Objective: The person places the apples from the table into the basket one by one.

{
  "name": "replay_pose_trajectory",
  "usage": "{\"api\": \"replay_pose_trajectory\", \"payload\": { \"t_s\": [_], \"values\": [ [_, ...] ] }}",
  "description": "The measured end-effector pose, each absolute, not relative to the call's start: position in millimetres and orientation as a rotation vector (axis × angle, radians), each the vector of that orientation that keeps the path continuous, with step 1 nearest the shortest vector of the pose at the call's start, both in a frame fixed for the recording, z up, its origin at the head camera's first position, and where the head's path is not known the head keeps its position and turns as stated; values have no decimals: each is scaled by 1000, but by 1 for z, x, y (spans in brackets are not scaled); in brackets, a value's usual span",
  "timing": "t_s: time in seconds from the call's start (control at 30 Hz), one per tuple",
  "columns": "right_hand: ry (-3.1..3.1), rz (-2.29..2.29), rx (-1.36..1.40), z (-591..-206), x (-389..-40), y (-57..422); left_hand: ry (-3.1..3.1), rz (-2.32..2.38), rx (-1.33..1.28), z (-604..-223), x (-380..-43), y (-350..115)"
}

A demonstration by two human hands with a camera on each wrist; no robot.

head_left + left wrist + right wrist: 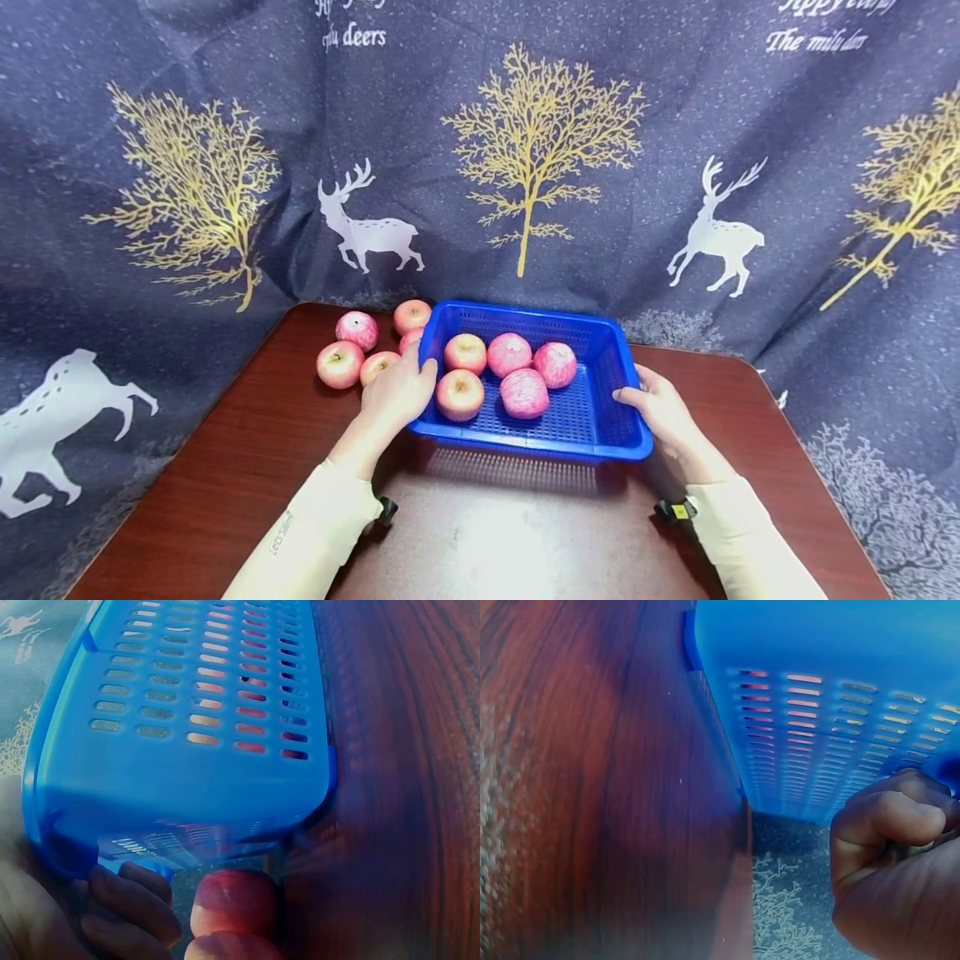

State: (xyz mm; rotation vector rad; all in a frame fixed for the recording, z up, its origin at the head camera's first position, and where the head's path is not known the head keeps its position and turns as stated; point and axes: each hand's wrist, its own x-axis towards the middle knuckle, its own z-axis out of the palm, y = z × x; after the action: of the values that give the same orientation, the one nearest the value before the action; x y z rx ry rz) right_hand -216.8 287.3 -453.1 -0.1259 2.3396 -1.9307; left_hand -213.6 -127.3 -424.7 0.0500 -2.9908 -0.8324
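Note:
A blue plastic basket [525, 447] with slotted walls sits at the far middle of the table, holding several red-and-yellow apples [524, 393] mostly toward its left side. My left hand [399, 390] grips the rim at its left end, thumb over the edge. At the opposite end, my right hand [666, 410] holds the right rim the same way. Curled fingers [131, 904] show under the rim in the left wrist view, and the right hand [900, 862] is bent at the rim in the right wrist view. Whether the basket's base touches the table I cannot tell.
Several loose apples [340, 364] lie left of the basket, some partly hidden behind my left hand and the rim. The brown wooden table [247, 467] ends just behind the basket, where a dark blue cloth [585, 250] printed with deer and trees hangs.

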Motion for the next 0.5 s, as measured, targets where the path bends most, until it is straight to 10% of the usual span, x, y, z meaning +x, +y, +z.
{"api": "replay_pose_trajectory", "payload": {
  "t_s": [0.5],
  "values": [
    [2307,-1948,-136,-453,-217,288,-2669,-881,156,-406,-224,-184]
  ]
}}
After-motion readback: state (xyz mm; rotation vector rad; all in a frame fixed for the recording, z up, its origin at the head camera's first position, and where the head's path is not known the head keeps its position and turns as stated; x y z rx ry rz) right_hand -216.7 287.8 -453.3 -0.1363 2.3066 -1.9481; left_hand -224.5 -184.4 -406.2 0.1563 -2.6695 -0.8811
